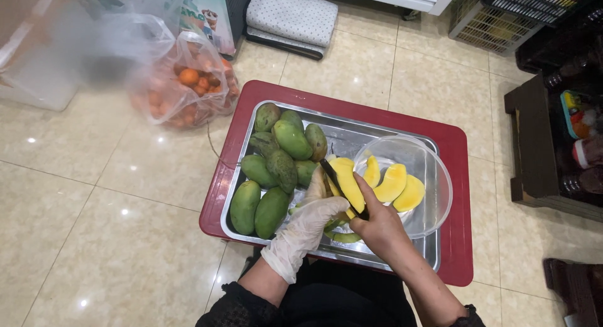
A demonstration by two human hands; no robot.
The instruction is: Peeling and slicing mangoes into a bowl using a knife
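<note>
My left hand [306, 225], in a thin white glove, grips a partly peeled yellow mango [346, 180] over a steel tray [352, 133]. With my bare right hand [377, 223] I hold a dark-handled knife [335, 183], its blade lying against the mango's flesh. Several whole green mangoes [276, 167] are piled on the tray's left half. A clear bowl [433, 176] on the tray's right half holds three peeled yellow mango pieces [394, 184]. Green peel strips [344, 237] lie on the tray under my hands.
The steel tray rests on a low red table [458, 157] standing on a beige tiled floor. A clear plastic bag of small orange fruit [188, 88] sits on the floor at the upper left. A dark wooden shelf with bottles [565, 145] stands at the right.
</note>
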